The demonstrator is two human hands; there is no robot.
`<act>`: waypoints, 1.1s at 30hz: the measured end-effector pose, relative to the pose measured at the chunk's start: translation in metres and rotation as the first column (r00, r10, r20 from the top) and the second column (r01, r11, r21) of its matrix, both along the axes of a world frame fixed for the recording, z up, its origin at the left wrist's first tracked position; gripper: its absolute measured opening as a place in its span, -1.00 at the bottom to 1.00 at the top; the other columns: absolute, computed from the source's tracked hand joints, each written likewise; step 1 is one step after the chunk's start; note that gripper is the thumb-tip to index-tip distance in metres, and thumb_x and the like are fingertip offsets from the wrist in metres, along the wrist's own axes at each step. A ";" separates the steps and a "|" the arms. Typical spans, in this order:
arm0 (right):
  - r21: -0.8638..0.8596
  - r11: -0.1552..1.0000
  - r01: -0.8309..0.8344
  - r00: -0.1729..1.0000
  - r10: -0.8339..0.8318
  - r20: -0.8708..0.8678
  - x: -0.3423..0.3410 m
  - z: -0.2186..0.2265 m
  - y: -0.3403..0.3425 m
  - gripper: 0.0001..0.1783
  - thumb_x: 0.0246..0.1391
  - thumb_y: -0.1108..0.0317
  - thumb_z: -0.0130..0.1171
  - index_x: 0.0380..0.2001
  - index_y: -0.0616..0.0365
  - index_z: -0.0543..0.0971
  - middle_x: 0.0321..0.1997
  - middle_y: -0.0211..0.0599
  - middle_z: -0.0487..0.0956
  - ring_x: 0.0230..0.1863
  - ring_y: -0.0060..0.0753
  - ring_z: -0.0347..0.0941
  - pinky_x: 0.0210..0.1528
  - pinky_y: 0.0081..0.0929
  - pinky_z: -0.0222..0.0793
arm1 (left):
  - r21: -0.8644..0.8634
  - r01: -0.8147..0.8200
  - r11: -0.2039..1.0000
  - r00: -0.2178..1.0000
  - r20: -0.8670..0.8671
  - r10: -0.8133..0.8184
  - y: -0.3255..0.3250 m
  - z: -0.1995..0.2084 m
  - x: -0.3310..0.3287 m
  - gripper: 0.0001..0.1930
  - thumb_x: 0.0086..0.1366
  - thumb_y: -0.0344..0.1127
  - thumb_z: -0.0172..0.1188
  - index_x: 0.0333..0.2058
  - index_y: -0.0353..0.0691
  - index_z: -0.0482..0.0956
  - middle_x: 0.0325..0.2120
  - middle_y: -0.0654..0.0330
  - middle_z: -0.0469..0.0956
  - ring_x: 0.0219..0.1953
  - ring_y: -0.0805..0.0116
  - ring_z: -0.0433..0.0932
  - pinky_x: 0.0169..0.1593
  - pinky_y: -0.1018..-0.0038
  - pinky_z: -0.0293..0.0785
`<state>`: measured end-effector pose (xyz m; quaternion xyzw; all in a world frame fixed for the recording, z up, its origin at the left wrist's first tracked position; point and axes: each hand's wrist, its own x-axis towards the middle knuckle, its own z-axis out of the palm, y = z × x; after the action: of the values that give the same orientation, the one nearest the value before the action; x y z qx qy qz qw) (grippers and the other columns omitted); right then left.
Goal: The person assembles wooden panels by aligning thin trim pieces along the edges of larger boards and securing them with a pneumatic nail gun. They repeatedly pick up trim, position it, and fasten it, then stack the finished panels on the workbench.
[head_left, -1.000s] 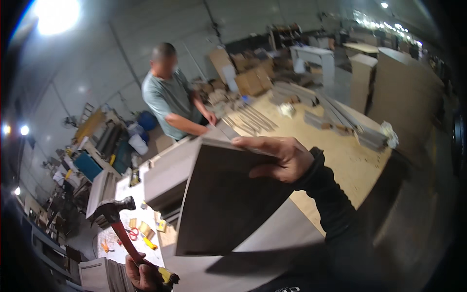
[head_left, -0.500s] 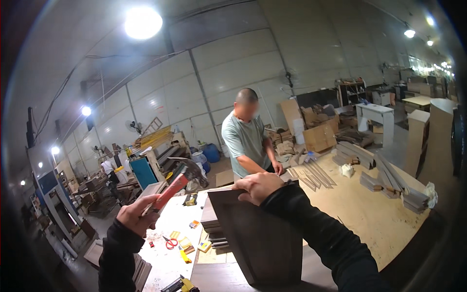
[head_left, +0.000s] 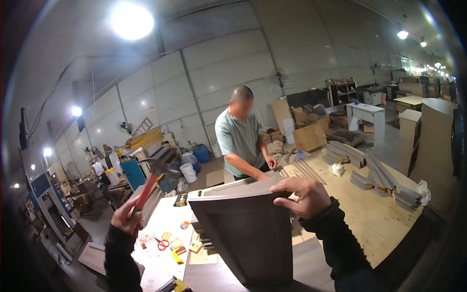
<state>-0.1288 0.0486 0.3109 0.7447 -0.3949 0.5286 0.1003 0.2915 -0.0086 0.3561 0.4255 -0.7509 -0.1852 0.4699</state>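
My left hand (head_left: 125, 217) is closed around the red handle of a hammer (head_left: 149, 191), lifted left of the panel with its dark head uppermost. In front of me a dark brown wooden panel (head_left: 248, 243) with a recessed middle stands upright on the worktable. The top right corner of this panel is pinched between the thumb and fingers of my right hand (head_left: 307, 198). Behind its left edge lies a stack of dark boards (head_left: 204, 237), partly hidden by it.
Red scissors (head_left: 162, 244), a yellow-handled cutter (head_left: 176, 257) and a nail gun (head_left: 175, 284) lie on the table's white left part. A person (head_left: 238, 136) in a light green shirt works across the table. Grey-brown trim pieces (head_left: 384, 177) lie at the right.
My right hand has slid right along the panel's top edge to its corner. The hammer has swung more upright. The panel's top has come slightly lower and nearer.
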 end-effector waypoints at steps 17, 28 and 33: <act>0.126 0.977 -0.173 0.507 -0.021 0.862 0.095 -0.323 0.000 -0.54 -0.34 0.38 0.28 -0.24 0.23 0.45 -0.32 -0.31 0.47 -0.30 -0.43 0.37 -0.24 -0.45 0.29 | 0.292 0.023 0.956 0.960 -0.275 0.061 0.001 -0.391 -0.025 -0.50 0.09 0.00 0.16 -0.14 -0.27 0.38 -0.34 -0.02 0.52 -0.23 0.09 0.48 -0.04 0.34 0.33; 0.273 0.939 -0.208 0.976 0.180 0.124 0.289 -0.176 -0.039 -0.21 -0.29 0.34 0.33 0.08 0.23 0.27 -0.04 0.00 0.41 -0.02 -0.10 0.36 0.00 -0.44 0.26 | 0.230 -0.294 0.928 0.406 -0.848 0.339 0.056 -0.279 0.095 -0.54 -0.17 -0.37 0.43 -0.33 -0.34 0.35 -0.51 0.22 0.48 -0.44 0.46 0.48 -0.35 0.55 0.47; 0.630 0.690 -0.358 0.930 0.327 0.169 0.403 -0.226 -0.055 -0.34 -0.30 0.29 0.37 -0.05 0.23 0.40 -0.18 -0.12 0.50 -0.16 -0.32 0.43 -0.12 -0.49 0.32 | 0.293 -0.661 0.691 0.206 -0.814 0.543 0.068 -0.291 0.250 -0.22 -0.20 -0.50 0.37 0.01 -0.47 0.13 -0.15 0.03 0.37 -0.14 0.29 0.38 -0.04 0.48 0.35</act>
<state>0.2743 -0.0062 0.0853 0.7812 -0.4097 0.3837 -0.2733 0.5415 0.0598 0.0649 0.5014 -0.1941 -0.1271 0.8335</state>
